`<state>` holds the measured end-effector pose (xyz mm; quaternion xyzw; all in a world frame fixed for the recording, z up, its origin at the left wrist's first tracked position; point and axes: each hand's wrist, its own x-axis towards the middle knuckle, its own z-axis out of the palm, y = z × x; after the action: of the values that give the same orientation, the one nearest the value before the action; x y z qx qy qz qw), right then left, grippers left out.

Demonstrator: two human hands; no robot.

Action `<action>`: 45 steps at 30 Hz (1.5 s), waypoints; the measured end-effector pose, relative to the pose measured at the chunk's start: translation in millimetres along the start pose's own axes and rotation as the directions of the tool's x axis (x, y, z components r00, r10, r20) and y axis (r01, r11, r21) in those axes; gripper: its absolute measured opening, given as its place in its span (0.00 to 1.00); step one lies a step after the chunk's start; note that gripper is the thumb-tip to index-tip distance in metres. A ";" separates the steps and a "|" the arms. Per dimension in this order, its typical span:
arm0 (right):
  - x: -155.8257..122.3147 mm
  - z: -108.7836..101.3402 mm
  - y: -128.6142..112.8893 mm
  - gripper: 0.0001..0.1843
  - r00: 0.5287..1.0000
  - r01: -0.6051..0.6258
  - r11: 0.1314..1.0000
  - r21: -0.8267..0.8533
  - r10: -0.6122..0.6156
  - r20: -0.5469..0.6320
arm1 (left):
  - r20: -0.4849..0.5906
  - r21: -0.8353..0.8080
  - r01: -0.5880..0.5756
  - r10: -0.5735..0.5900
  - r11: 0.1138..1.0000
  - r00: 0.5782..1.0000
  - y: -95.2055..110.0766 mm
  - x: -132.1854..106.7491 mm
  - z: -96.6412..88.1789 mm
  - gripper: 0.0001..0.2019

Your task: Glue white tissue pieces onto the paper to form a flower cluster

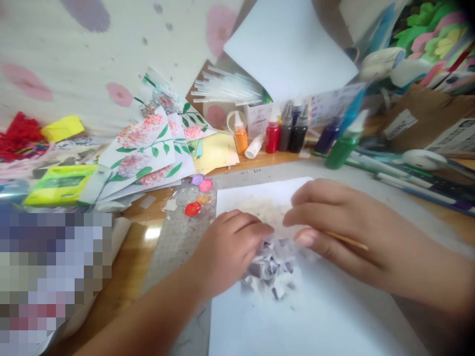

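A white sheet of paper (256,321) lies on a grey cutting mat (178,262). On the sheet is a heap of torn paper bits (276,269), white and grey, slightly blurred. My left hand (232,247) is at the heap's upper left, fingers curled together; whatever its fingertips pinch is hidden. To the right, my right hand (341,232) hovers by the heap with a thin wooden stick (349,241) between thumb and fingers. Beyond both hands the sheet carries a pale brownish patch (260,207). Left of the sheet sits a clear palette (181,198) with red, orange, pink and purple paint.
Paint bottles (272,136) stand along the back, including a green one (347,141). Flower pictures (144,158) lean at the left behind a yellow-green packet (61,185). Brushes (419,190) lie at the right near a cardboard box (430,118). White sticks (226,89) lie farther back.
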<state>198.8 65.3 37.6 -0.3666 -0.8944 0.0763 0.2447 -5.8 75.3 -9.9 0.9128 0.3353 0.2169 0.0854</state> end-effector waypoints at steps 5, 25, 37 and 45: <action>-1.3 -0.2 -3.5 0.15 0.998 0.005 1.000 -0.003 -0.005 0.059 | 0.076 -0.078 0.002 0.004 0.997 0.997 -2.1 1.3 -0.1 0.11; 1.3 15.7 -0.1 0.04 0.939 -0.321 0.909 0.265 0.270 0.213 | 0.205 -0.284 0.184 -0.127 0.941 0.970 -3.7 -1.1 -9.4 0.10; 3.5 11.9 0.6 0.12 0.897 -0.413 0.786 0.461 0.263 0.357 | 0.235 -0.294 0.237 -0.171 0.926 0.957 -4.5 -1.7 -11.0 0.07; 2.3 9.9 -0.6 0.04 0.902 -0.387 0.857 0.340 0.277 0.331 | 0.294 -0.333 0.304 -0.208 0.893 0.933 -6.3 -1.5 -11.8 0.05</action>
<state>192.1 66.8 30.1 -0.4452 -0.8072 0.3469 0.1728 -15.8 79.3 -1.8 0.8471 0.3927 0.1464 0.3268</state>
